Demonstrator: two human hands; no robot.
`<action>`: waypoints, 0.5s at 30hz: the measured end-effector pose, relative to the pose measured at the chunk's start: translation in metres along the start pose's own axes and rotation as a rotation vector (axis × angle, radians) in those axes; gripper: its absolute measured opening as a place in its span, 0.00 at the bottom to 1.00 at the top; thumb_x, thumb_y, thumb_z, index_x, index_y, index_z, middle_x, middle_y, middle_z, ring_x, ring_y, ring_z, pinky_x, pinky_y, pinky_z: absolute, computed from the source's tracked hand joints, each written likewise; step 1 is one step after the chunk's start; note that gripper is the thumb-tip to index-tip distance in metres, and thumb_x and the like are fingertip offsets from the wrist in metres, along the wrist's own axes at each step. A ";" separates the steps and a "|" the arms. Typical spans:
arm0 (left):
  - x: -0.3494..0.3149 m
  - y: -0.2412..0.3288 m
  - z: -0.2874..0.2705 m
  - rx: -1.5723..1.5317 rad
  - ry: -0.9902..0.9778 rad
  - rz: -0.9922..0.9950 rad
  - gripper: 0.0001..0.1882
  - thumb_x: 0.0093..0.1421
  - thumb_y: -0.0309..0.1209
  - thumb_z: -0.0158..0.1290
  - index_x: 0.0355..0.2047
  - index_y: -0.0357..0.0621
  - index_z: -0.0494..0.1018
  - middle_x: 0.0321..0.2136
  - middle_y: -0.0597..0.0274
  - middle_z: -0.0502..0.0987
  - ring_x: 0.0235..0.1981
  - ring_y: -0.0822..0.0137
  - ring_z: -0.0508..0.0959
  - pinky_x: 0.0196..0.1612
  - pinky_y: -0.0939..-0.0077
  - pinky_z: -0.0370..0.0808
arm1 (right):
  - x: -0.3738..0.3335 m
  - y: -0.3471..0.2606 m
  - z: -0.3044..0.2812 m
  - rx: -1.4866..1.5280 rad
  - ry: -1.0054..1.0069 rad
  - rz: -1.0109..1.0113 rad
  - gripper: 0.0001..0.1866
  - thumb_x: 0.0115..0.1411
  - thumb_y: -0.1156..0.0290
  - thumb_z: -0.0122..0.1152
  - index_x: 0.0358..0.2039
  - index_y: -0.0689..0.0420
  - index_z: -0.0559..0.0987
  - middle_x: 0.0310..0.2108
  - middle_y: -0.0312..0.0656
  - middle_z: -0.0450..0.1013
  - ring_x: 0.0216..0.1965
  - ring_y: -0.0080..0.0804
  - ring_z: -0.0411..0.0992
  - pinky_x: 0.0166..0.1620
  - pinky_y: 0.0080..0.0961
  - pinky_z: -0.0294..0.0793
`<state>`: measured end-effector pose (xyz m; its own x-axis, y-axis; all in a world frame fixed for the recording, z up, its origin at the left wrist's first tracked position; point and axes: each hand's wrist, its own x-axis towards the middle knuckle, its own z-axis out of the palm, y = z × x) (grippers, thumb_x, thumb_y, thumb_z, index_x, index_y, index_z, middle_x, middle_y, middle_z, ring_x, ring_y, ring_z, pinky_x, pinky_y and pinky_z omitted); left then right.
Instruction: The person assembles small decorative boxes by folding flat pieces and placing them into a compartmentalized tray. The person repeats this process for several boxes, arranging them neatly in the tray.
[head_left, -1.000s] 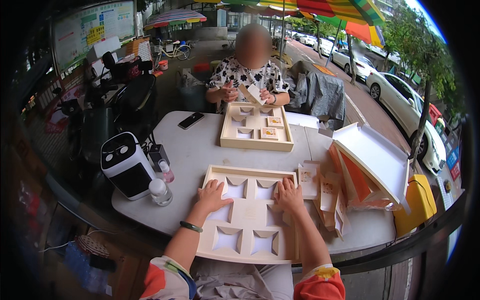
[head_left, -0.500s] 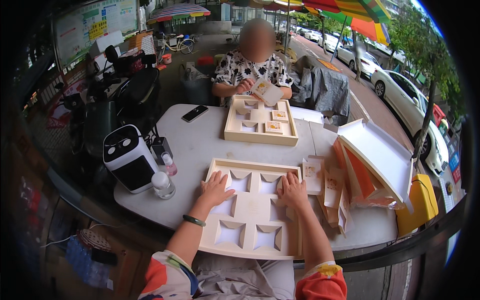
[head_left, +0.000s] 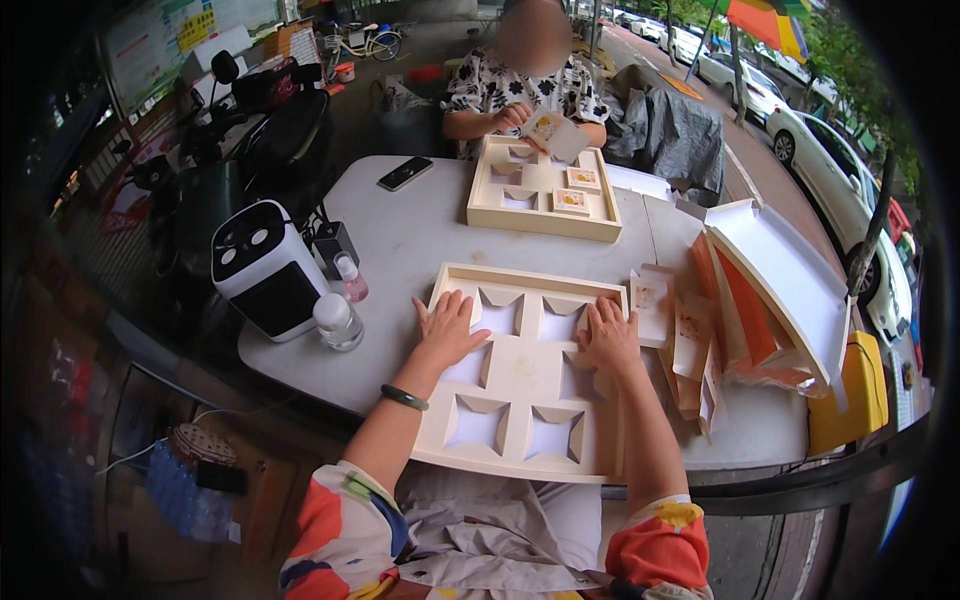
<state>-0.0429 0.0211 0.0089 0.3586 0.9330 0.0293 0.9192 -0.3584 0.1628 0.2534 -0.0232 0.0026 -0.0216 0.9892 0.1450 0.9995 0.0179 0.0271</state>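
Observation:
A shallow cream-coloured box lies in front of me, its near edge by my lap. Its insert has several square cut-outs with folded flaps, and white shows at the bottom of them. My left hand rests at the left edge, palm down, thumb and fingers spread. Over by the right edge, my right hand presses flat on the insert with its fingers slightly apart. Neither hand holds anything. Beyond, a similar box sits before another person, who holds a pale printed carton above it.
On the table's left stand a white-and-black device, a clear jar and a pink spray bottle. A phone lies farther back. Folded small cartons, a large white-and-orange box and a yellow container are at right.
The whole view has tilted and shifted, so the table appears higher and farther right. My left fingers have spread wider on the box edge. Both hands stay on the box.

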 end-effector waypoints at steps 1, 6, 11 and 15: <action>0.000 0.000 -0.002 0.005 -0.006 0.005 0.37 0.57 0.52 0.53 0.59 0.42 0.61 0.61 0.56 0.59 0.64 0.58 0.56 0.59 0.24 0.47 | 0.000 -0.001 0.000 0.004 0.001 -0.002 0.30 0.57 0.57 0.55 0.59 0.54 0.66 0.63 0.45 0.59 0.65 0.37 0.56 0.61 0.58 0.52; 0.003 -0.005 0.004 -0.082 0.028 0.008 0.36 0.55 0.52 0.55 0.57 0.42 0.63 0.58 0.58 0.62 0.63 0.59 0.58 0.59 0.23 0.47 | 0.001 0.001 0.003 0.008 0.036 -0.021 0.29 0.57 0.57 0.56 0.57 0.56 0.67 0.61 0.44 0.61 0.63 0.36 0.57 0.59 0.58 0.54; 0.004 -0.004 0.005 -0.058 0.012 0.007 0.36 0.56 0.52 0.54 0.58 0.43 0.63 0.58 0.58 0.61 0.63 0.59 0.57 0.59 0.24 0.46 | 0.000 0.002 0.006 0.001 0.102 -0.028 0.28 0.58 0.56 0.55 0.56 0.57 0.69 0.60 0.44 0.62 0.62 0.35 0.58 0.59 0.58 0.54; 0.005 -0.005 0.012 0.069 0.096 0.051 0.36 0.58 0.54 0.52 0.59 0.43 0.63 0.61 0.56 0.60 0.64 0.57 0.56 0.61 0.25 0.41 | 0.001 0.000 0.003 0.038 0.070 -0.023 0.27 0.59 0.57 0.55 0.56 0.56 0.68 0.61 0.45 0.61 0.64 0.37 0.56 0.60 0.61 0.52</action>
<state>-0.0438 0.0268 -0.0037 0.3910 0.9111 0.1307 0.9104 -0.4037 0.0907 0.2538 -0.0219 0.0000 -0.0449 0.9758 0.2139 0.9989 0.0472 -0.0059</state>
